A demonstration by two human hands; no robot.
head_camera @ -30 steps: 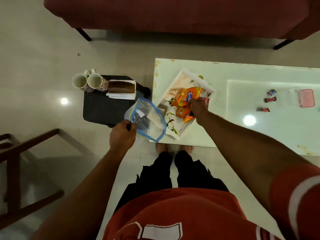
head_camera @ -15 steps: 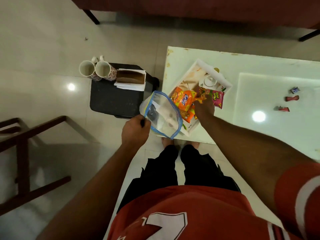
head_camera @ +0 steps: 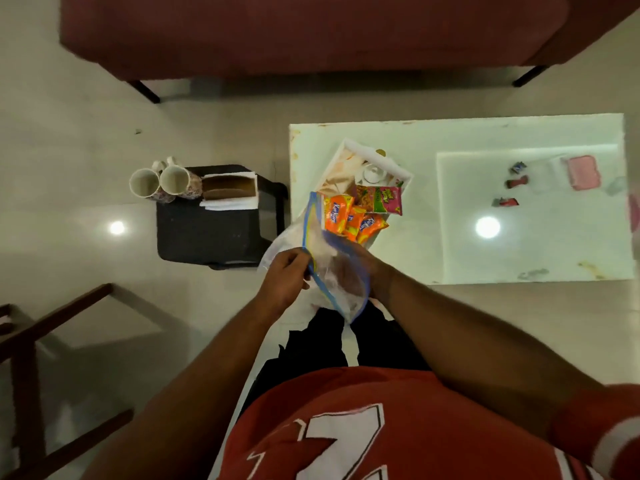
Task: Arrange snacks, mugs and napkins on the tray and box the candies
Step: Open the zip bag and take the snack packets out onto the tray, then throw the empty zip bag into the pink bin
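A clear zip bag (head_camera: 320, 252) with a blue rim hangs in front of me, its edge pinched by my left hand (head_camera: 285, 277). My right hand (head_camera: 349, 271) reaches inside the bag, blurred behind the plastic; whether it grips anything I cannot tell. On the white table (head_camera: 450, 258) a floral tray (head_camera: 349, 157) holds orange snack packets (head_camera: 349, 220) and a pink-green packet (head_camera: 381, 199). Two mugs (head_camera: 162, 183) and a napkin holder (head_camera: 230, 190) stand on a black stool (head_camera: 207, 233). Three candies (head_camera: 514, 183) and a pink box (head_camera: 583, 171) lie at the table's right.
A dark red sofa (head_camera: 311, 29) runs along the far side. A wooden chair frame (head_camera: 31, 341) stands at lower left. The floor is pale tile with light reflections. My legs are between stool and table.
My right hand left the packets on the tray and came back into the open bag. The pink-green packet now lies beside the orange ones. The left hand still holds the bag.
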